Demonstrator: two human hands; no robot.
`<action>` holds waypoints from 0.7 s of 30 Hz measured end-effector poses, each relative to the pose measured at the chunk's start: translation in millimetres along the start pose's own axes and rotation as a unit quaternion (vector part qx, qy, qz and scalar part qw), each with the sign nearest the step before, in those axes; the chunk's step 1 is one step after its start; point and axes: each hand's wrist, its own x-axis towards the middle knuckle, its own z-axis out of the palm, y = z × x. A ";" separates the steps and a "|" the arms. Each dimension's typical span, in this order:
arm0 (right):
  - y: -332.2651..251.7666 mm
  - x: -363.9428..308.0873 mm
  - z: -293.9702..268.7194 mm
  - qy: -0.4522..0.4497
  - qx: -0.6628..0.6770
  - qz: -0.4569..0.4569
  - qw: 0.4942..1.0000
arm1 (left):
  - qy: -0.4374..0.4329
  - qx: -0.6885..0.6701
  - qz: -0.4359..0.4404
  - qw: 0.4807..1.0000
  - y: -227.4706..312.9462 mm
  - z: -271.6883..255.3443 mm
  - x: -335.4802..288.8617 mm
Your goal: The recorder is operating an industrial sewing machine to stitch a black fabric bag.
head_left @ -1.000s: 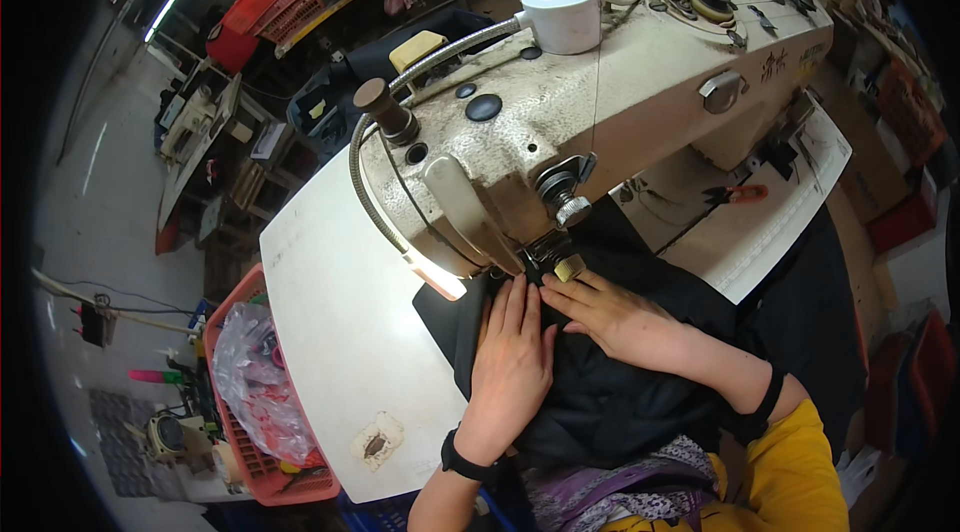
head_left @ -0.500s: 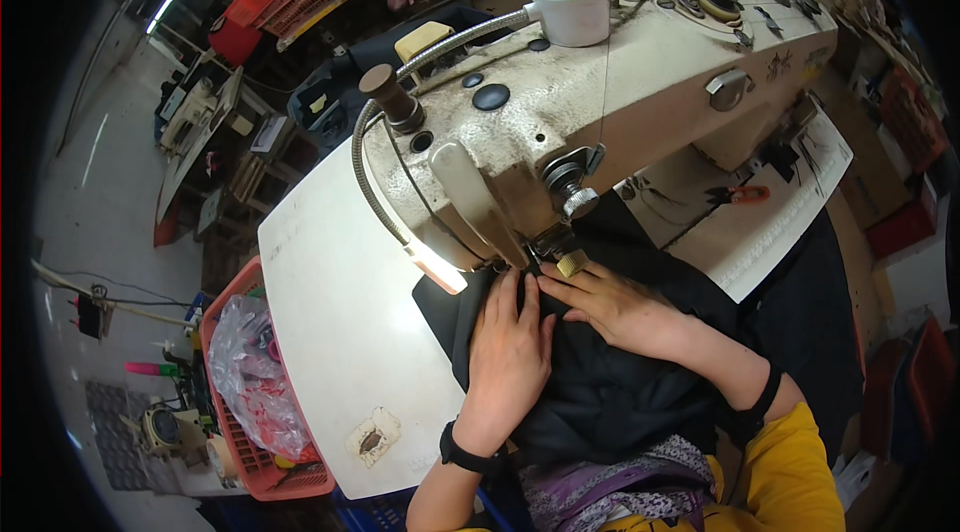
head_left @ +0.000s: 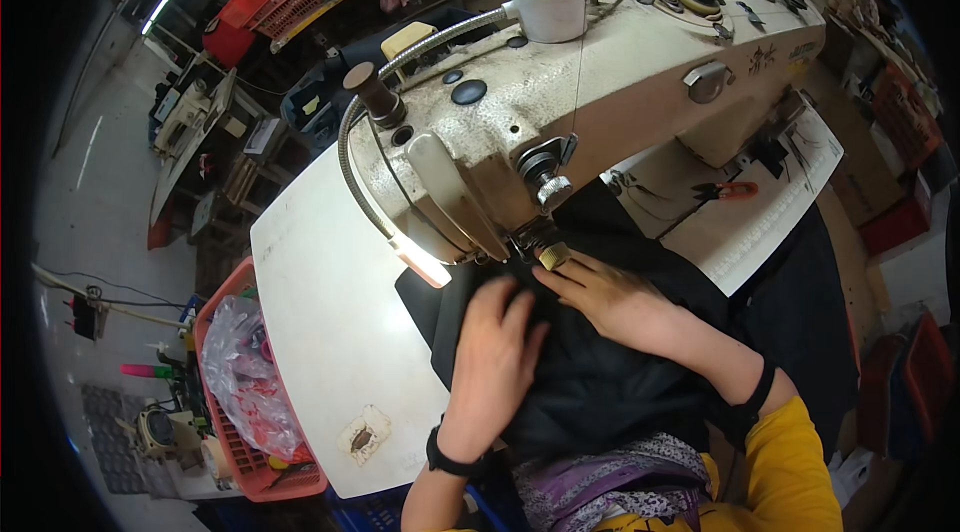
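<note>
Black cloth (head_left: 590, 387) lies under the head of a white sewing machine (head_left: 620, 72) and spreads over the near edge of its table towards my lap. My right hand (head_left: 610, 302) rests flat on the cloth, fingers stretched out, their tips beside the brass-coloured screw (head_left: 553, 256) near the needle area. Left of it, my left hand (head_left: 495, 347) is over the cloth with its fingers loosely bent and apart, slightly smeared by motion. It appears to hold nothing. The needle and presser foot are hidden by the machine head and my fingers.
A lit lamp (head_left: 425, 264) on a bendable metal neck shines on the white table (head_left: 330, 332). Orange-handled thread snips (head_left: 735, 190) lie under the machine arm. A red plastic basket (head_left: 305, 480) holding clear bags stands at the left. Other sewing machines (head_left: 185, 122) are farther back.
My left hand has drawn back slightly from the needle area, and its fingers have bent. My right hand stays on the cloth. The whole view has shifted a little.
</note>
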 end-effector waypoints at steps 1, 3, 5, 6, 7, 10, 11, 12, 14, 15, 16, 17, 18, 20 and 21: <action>-2.5 -9.2 -2.1 0.004 -0.054 -0.014 0.998 | -0.050 -0.041 0.031 0.997 4.9 -6.4 -3.0; -20.9 -26.4 -21.1 -0.073 -0.080 -0.076 0.991 | -0.189 -0.039 0.091 0.977 20.4 -19.7 -17.0; -34.4 -50.6 -19.4 -0.069 -0.017 -0.087 0.994 | -0.187 -0.001 0.089 0.978 26.6 -22.9 -36.6; -39.0 -58.9 -23.6 -0.071 -0.014 -0.071 0.995 | -0.203 0.037 0.063 0.976 24.4 -24.2 -42.5; -41.7 -65.0 -26.1 -0.072 -0.011 -0.056 0.996 | -0.218 0.031 0.040 0.975 18.4 -30.8 -47.2; -44.2 -77.2 -23.4 -0.061 0.020 -0.016 0.998 | -0.313 0.093 -0.078 0.942 -1.0 -47.7 -37.7; -43.7 -78.6 -23.2 -0.059 0.018 -0.014 0.998 | -0.313 0.093 -0.075 0.942 2.7 -45.3 -34.0; -43.9 -78.1 -22.2 -0.068 -0.006 -0.017 0.998 | -0.239 0.116 -0.055 0.962 10.3 -41.0 -32.6; -47.4 -76.5 -20.0 -0.077 -0.029 -0.025 0.996 | -0.070 0.089 -0.019 0.993 26.8 -25.5 -25.2; -48.9 -75.9 -18.0 -0.076 -0.034 -0.020 0.996 | -0.010 0.095 0.039 0.995 28.7 -12.1 -19.3; -50.5 -74.9 -16.2 -0.075 -0.040 -0.017 0.996 | -0.043 0.126 0.039 0.990 31.9 -6.8 -21.9; -49.3 -75.2 -17.5 -0.078 -0.042 -0.020 0.996 | -0.076 0.153 0.042 0.984 34.1 -0.4 -24.7; -49.0 -75.3 -19.6 -0.054 -0.038 -0.027 0.997 | -0.127 0.174 0.006 0.977 25.2 8.5 -34.0; -47.8 -77.7 -18.7 -0.029 -0.030 -0.029 0.999 | -0.119 0.163 -0.008 0.979 16.5 13.0 -47.1; -47.7 -77.3 -19.8 -0.029 -0.031 -0.030 0.999 | -0.114 0.153 -0.019 0.981 14.2 12.0 -49.2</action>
